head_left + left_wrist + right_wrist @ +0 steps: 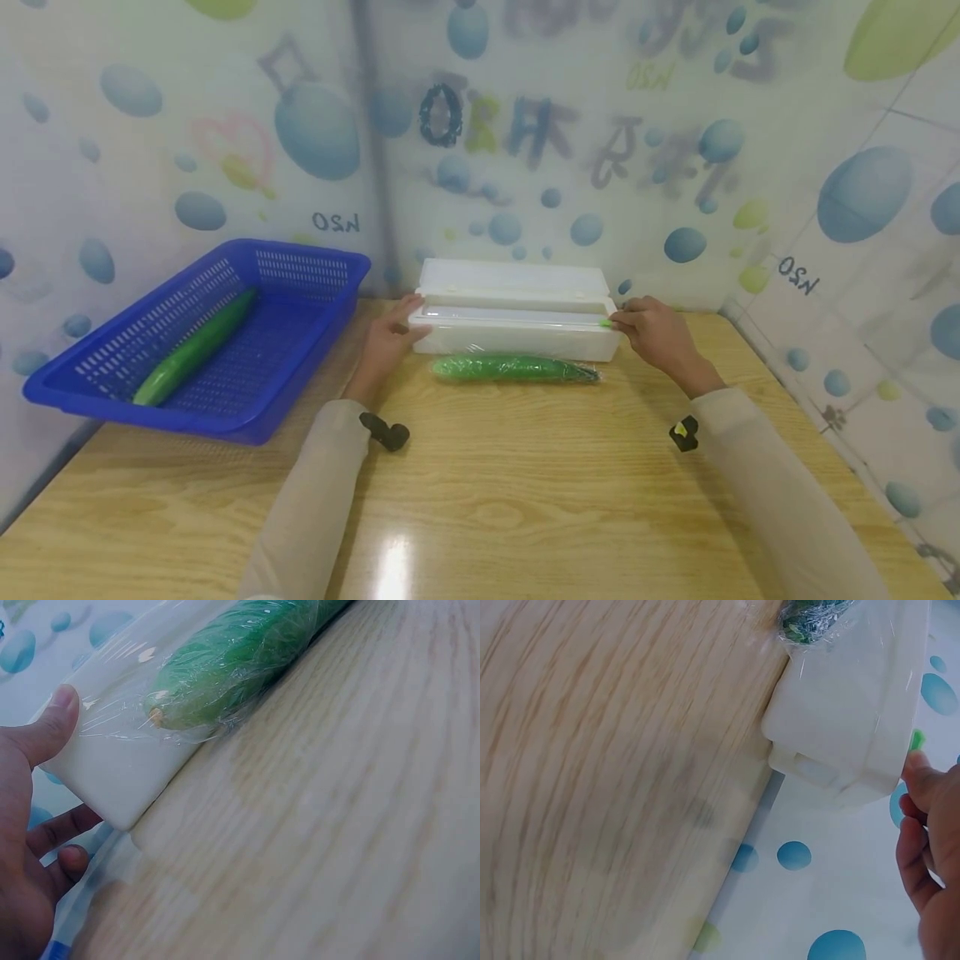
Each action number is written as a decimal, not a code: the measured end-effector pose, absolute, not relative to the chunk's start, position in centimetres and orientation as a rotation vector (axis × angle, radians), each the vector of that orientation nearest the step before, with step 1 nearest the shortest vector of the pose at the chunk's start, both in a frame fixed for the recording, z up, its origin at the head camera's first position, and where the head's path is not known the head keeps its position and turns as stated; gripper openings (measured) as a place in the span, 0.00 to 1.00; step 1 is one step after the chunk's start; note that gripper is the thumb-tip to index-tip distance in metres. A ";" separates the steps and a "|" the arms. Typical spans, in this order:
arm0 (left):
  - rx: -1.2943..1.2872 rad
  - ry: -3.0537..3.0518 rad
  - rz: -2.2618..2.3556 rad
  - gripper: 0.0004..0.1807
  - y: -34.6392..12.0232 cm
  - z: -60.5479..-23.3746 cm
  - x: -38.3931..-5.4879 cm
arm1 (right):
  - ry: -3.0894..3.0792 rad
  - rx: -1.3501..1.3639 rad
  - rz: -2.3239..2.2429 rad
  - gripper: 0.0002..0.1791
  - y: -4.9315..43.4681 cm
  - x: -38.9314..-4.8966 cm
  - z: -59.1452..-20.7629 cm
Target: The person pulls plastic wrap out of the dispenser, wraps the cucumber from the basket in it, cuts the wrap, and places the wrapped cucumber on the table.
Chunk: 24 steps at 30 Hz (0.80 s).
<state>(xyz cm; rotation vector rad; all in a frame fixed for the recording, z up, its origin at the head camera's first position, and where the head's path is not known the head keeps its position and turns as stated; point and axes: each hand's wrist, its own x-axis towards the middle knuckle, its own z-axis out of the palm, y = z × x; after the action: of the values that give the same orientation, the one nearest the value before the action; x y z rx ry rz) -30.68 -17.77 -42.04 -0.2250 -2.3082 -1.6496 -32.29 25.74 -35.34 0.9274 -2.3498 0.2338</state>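
A long white cling film dispenser box (517, 342) stands on the table by the wall with its lid (513, 277) raised. At the box's left end is my left hand (386, 337), its thumb on the front and its other fingers round the end. My right hand (654, 332) pinches the small green slide cutter (917, 739) at the right end of the top edge. Just in front of the box lies a cucumber (510, 368) wrapped in clear film. In the left wrist view, film stretches from this cucumber (225, 671) up over the box's front.
On the left stands a blue plastic basket (300, 367) with perforated sides, holding an unwrapped cucumber (198, 346). Patterned walls (525, 167) border the wooden table (517, 475) at the back and right.
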 end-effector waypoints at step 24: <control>-0.178 -2.330 -1.696 0.31 -17.6 -41.7 -30.5 | -2.376 0.850 0.238 0.11 27.1 -32.2 -35.6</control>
<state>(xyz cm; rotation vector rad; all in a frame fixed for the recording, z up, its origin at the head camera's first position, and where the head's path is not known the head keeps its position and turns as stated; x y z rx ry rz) -30.53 -17.60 -41.73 -0.1779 -2.3300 -1.6961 -32.20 27.08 -35.62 0.8499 -2.3762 0.2381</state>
